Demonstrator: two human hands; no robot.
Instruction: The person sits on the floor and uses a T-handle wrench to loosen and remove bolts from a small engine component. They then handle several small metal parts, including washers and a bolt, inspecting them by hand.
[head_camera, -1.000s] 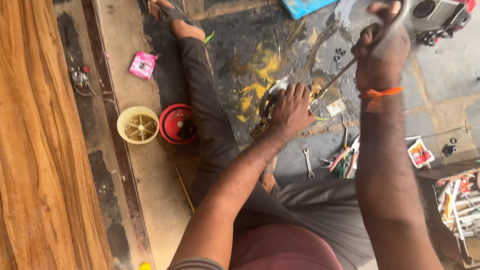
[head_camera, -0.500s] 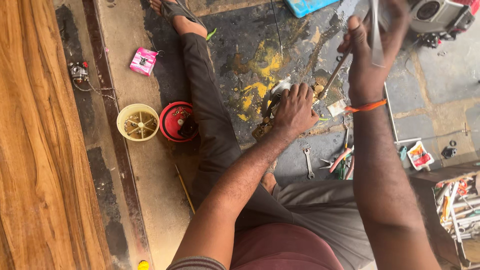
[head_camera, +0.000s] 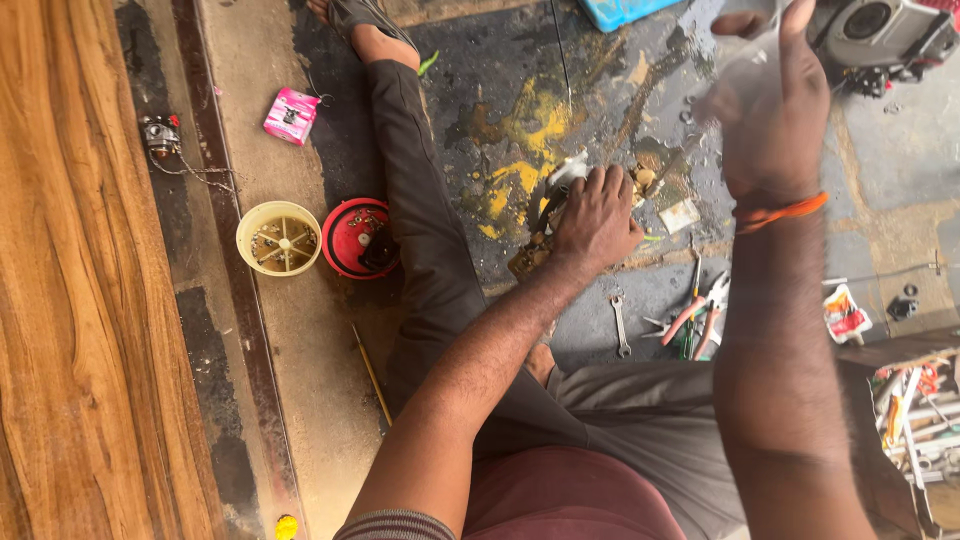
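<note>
We're looking down at our left hand (head_camera: 597, 215), fingers curled and pressed onto a small metal part (head_camera: 556, 205) on the stained floor, just right of our outstretched leg (head_camera: 420, 240). The part is mostly under the palm; what shows is a pale metal end poking out toward the top and a brownish end toward the bottom-left, so its long axis runs on a slant from lower-left to upper-right.

Our right hand (head_camera: 770, 120) is up high, blurred, well above and to the right of the part, fingers bent round a thin dark rod (head_camera: 668, 165) that slants down-left toward the part. How tight that hold is, we cannot tell through the blur. An orange band (head_camera: 780, 212) circles the wrist.

Below-right of the part lie a small wrench (head_camera: 620, 327) and red-handled pliers (head_camera: 695, 315), close together. Left of the leg sit a red round lid (head_camera: 358, 238) and a cream round tub (head_camera: 279, 238), side by side. Further up-left of them, a pink box (head_camera: 290, 116).
</note>
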